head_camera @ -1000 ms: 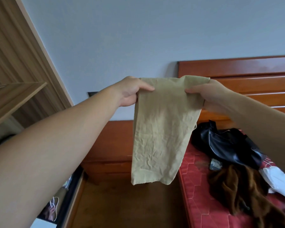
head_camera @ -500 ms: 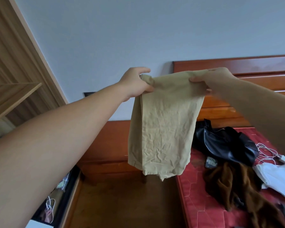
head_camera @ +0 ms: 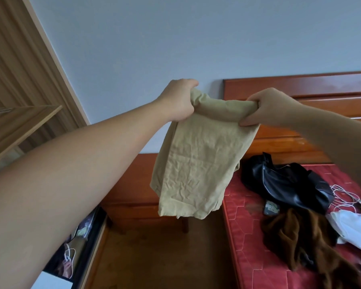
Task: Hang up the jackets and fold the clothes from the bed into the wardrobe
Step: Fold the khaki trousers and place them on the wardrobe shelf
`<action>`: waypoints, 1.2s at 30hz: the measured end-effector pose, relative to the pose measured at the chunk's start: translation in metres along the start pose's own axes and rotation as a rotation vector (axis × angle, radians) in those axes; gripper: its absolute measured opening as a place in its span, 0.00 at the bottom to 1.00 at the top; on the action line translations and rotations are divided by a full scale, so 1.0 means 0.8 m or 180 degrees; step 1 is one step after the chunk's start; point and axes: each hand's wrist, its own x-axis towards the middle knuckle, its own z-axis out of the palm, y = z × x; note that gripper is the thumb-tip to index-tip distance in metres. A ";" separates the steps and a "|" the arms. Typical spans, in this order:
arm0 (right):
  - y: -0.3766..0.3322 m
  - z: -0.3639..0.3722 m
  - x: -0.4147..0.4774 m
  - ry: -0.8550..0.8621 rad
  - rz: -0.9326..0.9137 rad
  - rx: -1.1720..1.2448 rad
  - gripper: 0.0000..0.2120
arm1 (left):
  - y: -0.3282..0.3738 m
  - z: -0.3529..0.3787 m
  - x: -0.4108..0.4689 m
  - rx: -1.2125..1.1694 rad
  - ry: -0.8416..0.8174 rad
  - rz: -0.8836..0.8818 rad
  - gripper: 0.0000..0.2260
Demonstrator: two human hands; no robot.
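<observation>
The tan cloth is held up beside the bed — top corners gripped by the left hand and right hand. It looks soft, light and floppy — best held by its corners.

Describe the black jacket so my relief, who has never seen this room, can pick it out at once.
Start at the red mattress under the wooden headboard. Near its head end lies a crumpled heap, the black jacket. It is the only glossy, leather-like piece, unlike the fuzzy brown garment just below it and the white cloth to the right.
</observation>
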 end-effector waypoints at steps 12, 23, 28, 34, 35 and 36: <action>0.017 -0.008 -0.020 0.0459 -0.0894 -0.1456 0.04 | 0.004 0.024 -0.030 -0.0144 -0.0041 -0.0190 0.07; 0.104 -0.025 -0.145 0.0092 -0.0519 -0.1491 0.11 | 0.104 0.084 -0.097 -0.0217 -0.0451 0.0274 0.09; 0.139 -0.031 -0.258 0.0231 -0.0055 -0.1597 0.09 | 0.172 0.104 -0.152 -0.0148 -0.0741 0.0645 0.06; 0.181 -0.032 -0.371 -0.0341 0.0326 -0.1688 0.08 | 0.233 0.165 -0.228 -0.0269 -0.1241 0.0738 0.12; 0.190 -0.031 -0.385 -0.0457 0.0392 -0.1642 0.09 | 0.240 0.176 -0.238 -0.0307 -0.1378 0.0748 0.12; 0.201 -0.029 -0.395 -0.0606 0.0475 -0.1569 0.10 | 0.246 0.186 -0.247 -0.0351 -0.1546 0.0766 0.10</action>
